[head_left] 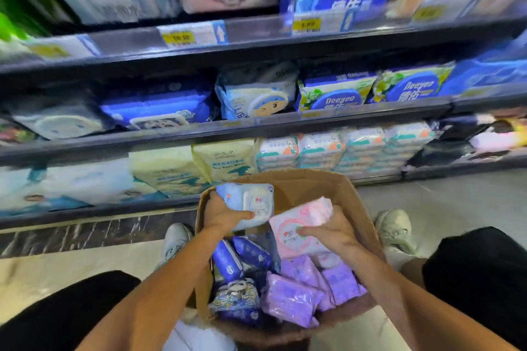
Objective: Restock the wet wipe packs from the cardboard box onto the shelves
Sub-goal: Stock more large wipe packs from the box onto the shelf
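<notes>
Pale blue pack (247, 202) and pink pack (302, 229) above open cardboard box (353, 199)

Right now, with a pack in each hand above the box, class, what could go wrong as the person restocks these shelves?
1. The left hand holds the light blue pack and the right hand the pink pack, so neither is free to steady the cardboard box.
2. Dark blue packs and purple packs lie mixed, and the shelves hold many similar brands, so misplacing seems likely.
</notes>
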Demonstrator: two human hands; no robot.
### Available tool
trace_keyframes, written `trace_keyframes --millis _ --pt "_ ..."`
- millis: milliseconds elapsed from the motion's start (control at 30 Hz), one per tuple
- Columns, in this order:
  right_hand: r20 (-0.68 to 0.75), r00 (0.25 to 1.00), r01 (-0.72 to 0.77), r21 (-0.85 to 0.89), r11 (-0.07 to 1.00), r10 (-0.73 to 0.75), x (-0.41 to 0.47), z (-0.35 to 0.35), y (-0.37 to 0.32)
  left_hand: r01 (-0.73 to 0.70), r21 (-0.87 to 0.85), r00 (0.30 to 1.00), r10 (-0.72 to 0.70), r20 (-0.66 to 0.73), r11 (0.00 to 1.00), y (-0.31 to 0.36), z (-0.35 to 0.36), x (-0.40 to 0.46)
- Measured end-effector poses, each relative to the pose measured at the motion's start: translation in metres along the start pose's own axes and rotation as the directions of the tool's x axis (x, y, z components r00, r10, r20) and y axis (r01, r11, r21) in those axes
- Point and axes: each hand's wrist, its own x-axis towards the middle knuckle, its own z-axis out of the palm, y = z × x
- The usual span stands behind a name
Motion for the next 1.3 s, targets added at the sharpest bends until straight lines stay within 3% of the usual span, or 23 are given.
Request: trace_keyframes --millis 200,367,600,833,1000,1200,1300 --pt "-0.012 0.972 0.235 0.043 0.971 -0.235 -0.051 -0.031 -0.05 -0.233 -0.175 0.969 0.213 -0.125 0.956 0.024 -0.071 -0.063" --pt "-0.042 0.933 0.359 0.171 0.918 -0.357 -0.095 -0.053 -0.106 -0.412 -0.369 0.902 0.315 -0.296 0.833 0.051 -0.131 -0.113" --pt "-0.113 0.817 0.574 0.256 0.777 -0.566 -0.14 -0.058 -0.191 -0.563 -0.528 0.813 0.313 -0.491 0.635 0.066 -0.197 -0.124" --pt "-0.173 0.725 0.679 0.338 0.651 -0.667 -0.161 -0.051 -0.267 -0.648 -0.613 0.758 0.31 -0.574 0.452 0.092 -0.255 -0.116" --pt "-0.163 0.736 0.652 0.432 0.623 -0.657 -0.15 -0.044 -0.306 -0.7 -0.622 0.714 0.351 -0.606 0.351 0.096 -0.275 -0.11" --pt "-0.188 0.742 0.632 0.515 0.579 -0.643 -0.135 -0.039 -0.338 -0.735 -0.577 0.678 0.419 -0.604 0.356 0.098 -0.281 -0.103" --pt "-0.099 0.818 0.472 0.678 0.563 -0.567 -0.126 -0.037 -0.357 -0.723 -0.579 0.691 0.422 -0.587 0.377 0.096 -0.28 -0.1"
